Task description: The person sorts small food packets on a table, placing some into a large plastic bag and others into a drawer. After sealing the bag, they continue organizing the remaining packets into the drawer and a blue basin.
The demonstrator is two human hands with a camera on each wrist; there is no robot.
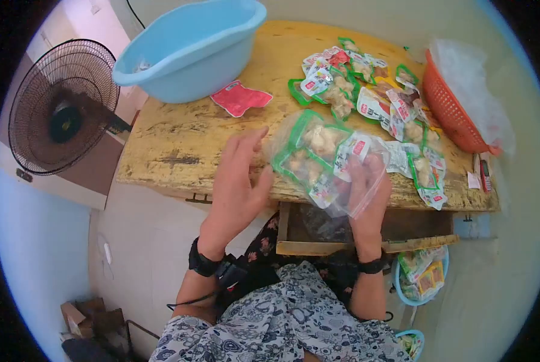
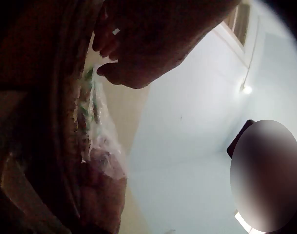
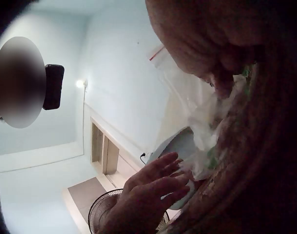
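A clear plastic zip bag (image 1: 291,136) lies at the table's front edge with green-edged food packets (image 1: 321,142) of pale lumpy contents inside. My right hand (image 1: 367,196) reaches into its mouth, fingers bent on the white-labelled end of a packet; the clear film overlaps these fingers. In the right wrist view, the bag's red seal line shows beside the right hand (image 3: 211,36). My left hand (image 1: 236,187) is at the bag's left side, fingers loosely extended and thumb apart. The left wrist view shows the left hand (image 2: 138,44) dark above the bag (image 2: 102,131).
More packets (image 1: 342,90) are heaped at the table's back right, beside an orange basket (image 1: 454,108) holding clear plastic. A blue basin (image 1: 191,60) and a red packet (image 1: 241,98) stand left. Below, a drawer (image 1: 402,226) is pulled out. A fan (image 1: 64,108) stands left.
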